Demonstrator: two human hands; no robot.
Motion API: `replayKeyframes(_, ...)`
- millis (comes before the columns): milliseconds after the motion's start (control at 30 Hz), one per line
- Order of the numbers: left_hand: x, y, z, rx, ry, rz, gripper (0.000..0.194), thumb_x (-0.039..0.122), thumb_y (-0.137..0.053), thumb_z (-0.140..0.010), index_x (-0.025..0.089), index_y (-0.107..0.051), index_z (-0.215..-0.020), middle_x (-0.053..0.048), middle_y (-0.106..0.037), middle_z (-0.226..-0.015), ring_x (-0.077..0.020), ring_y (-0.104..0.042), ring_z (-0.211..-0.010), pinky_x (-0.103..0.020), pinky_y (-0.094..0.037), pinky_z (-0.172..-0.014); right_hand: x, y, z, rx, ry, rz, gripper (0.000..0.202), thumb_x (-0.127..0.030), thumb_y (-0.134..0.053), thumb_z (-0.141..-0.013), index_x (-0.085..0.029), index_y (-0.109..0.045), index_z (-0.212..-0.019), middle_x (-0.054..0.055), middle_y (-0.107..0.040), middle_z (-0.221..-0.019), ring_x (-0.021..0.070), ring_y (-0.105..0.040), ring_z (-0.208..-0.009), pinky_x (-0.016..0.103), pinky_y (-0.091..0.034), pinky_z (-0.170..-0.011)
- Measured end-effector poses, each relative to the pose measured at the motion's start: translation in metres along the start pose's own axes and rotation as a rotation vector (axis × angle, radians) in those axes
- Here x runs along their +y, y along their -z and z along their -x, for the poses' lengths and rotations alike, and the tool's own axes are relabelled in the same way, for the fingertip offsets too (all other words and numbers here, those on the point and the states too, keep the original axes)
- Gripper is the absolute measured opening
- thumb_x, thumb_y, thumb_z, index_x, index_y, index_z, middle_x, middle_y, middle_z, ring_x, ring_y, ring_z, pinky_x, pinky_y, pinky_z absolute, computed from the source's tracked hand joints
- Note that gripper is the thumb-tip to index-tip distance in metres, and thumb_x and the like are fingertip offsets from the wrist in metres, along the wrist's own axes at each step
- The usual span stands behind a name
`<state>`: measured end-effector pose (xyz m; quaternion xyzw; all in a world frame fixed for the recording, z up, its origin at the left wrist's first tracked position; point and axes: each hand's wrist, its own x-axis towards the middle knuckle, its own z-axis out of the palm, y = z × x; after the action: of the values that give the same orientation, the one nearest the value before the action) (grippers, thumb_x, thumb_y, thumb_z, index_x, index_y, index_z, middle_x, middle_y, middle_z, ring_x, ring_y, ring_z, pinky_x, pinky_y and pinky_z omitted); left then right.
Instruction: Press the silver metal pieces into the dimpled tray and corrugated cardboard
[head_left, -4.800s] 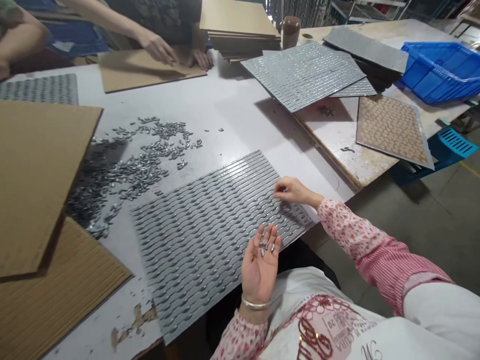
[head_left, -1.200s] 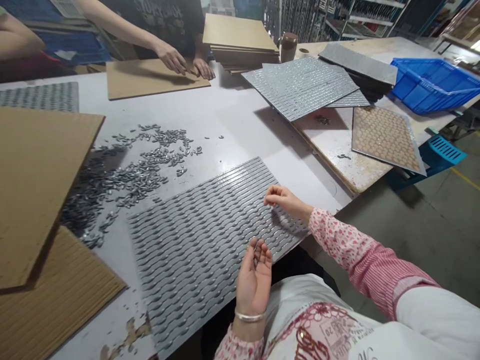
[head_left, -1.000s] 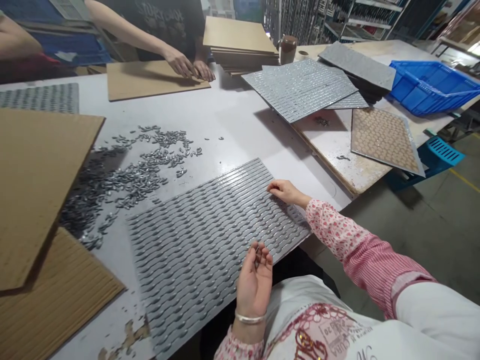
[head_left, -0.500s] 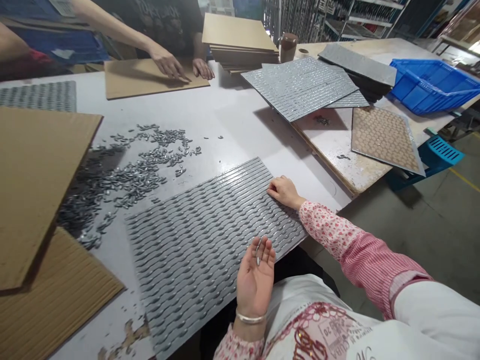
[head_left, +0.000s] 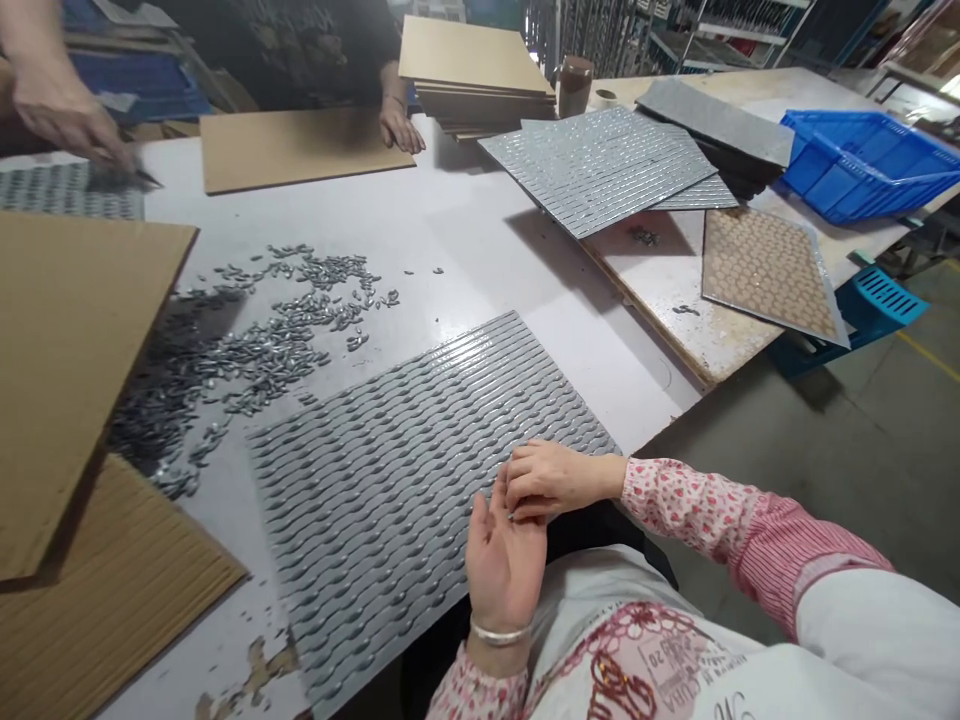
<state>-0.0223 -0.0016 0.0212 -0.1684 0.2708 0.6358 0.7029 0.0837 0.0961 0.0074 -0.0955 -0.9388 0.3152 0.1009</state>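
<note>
Grey ridged sheet [head_left: 390, 470] lies by open left fingers [head_left: 479, 522]; curled right fingers [head_left: 526, 486] touch them, grip unclear.

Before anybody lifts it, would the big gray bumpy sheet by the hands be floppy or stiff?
The gray sheet lies flat with straight edges, so it's probably fairly stiff. Being broad and thin-looking, it might bend a bit if lifted by one corner. Its shine suggests it could feel slippery.

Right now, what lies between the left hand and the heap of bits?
From the left hand to the heap, the head view shows the ridged sheet, then a little table.
</note>
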Motion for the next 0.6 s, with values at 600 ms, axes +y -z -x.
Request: replayKeyframes(600, 0.000, 0.012, -0.002, 0.101, 0.066, -0.102, 0.023, 0.023, -0.046, -0.086, 0.019, -0.064, -0.101, -0.007, -0.062, -0.109, -0.0172, -0.059, -0.097, -0.030, -0.050, -0.081, 0.129, 0.091, 0.016, -0.211, -0.683, 0.378, 0.027, -0.036, -0.045, -0.087, -0.018, -0.065, -0.089, 0.006, -0.067, -0.090, 0.0167, -0.056, -0.080, 0.026, -0.031, -0.065)
